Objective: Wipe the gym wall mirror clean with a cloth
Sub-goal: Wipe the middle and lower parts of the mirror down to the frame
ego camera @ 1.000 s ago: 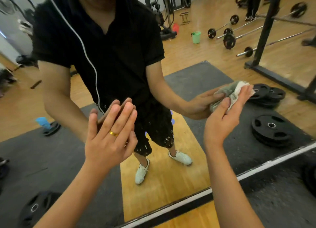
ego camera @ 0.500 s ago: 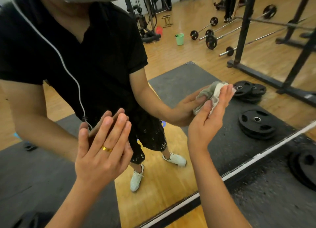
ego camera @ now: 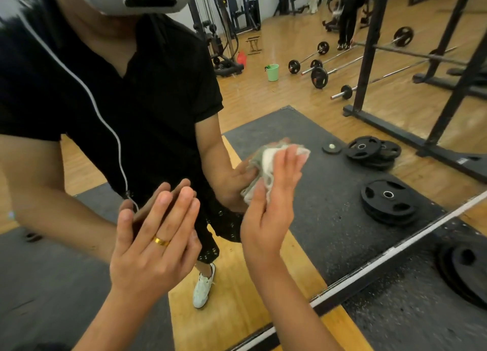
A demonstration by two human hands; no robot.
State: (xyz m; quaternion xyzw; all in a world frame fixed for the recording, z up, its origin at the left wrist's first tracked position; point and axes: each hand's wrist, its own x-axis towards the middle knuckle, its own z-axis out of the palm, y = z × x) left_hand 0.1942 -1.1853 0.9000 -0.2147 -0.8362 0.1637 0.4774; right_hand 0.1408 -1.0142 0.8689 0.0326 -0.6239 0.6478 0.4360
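The person stands close to the mirror [ego camera: 329, 108], and the cloth [ego camera: 271, 157] is already on the glass, bunched into a pale pad under the upper palm and fingers of the right hand [ego camera: 271, 203]. That hand does not grip the cloth. Its fingers are straight and close together, pressing the cloth flat against the glass, with a little fabric showing past the fingertips and beside the thumb. The hand's long axis runs from the wrist at the near lower edge up and slightly to the right, so the cloth lies at the far end of the hand, straight ahead of the palm and touching the mirror. The left hand [ego camera: 155, 234] is to the left, well apart from the cloth. It is flat on the glass, with straight fingers and a gold ring [ego camera: 161, 241], and holds nothing. Judging from this, it only braces the body. The right hand is the 1 that must do the wiping, and the next stroke probably depends on steady pressure from the flat palm so the loose cloth does not slip out. The mirror's lower frame [ego camera: 395, 248] runs below and to the right of both hands.
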